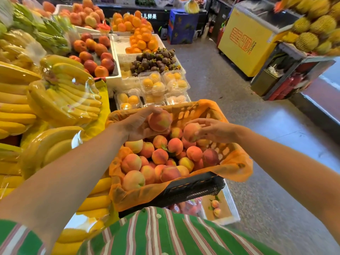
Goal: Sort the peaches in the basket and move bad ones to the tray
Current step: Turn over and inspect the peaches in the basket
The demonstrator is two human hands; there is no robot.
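Hands both loaded, one fruit each. Your left hand (pixel 136 126) cups a peach (pixel 159 120) from below, fingers curled round it, held clear of the heap. Probably so you can turn it and read the skin.

Under it, the rest of the peaches (pixel 160 156) lie piled in the basket (pixel 193 188). An orange plastic liner (pixel 237 162) spills over the rim, likely there to cushion the fruit.

A second peach (pixel 191 132) is pinched between fingertips and thumb of your right hand (pixel 215 130), low, just above the pile. Lifting or setting back, can't tell. No plain bruise on either from this angle.

Further right and lower, partly hidden behind the basket, the tray (pixel 231 207) carries two peaches (pixel 215 207) with leaves. Rejects, by my reading. Bad ones go down there, past the basket's near corner.
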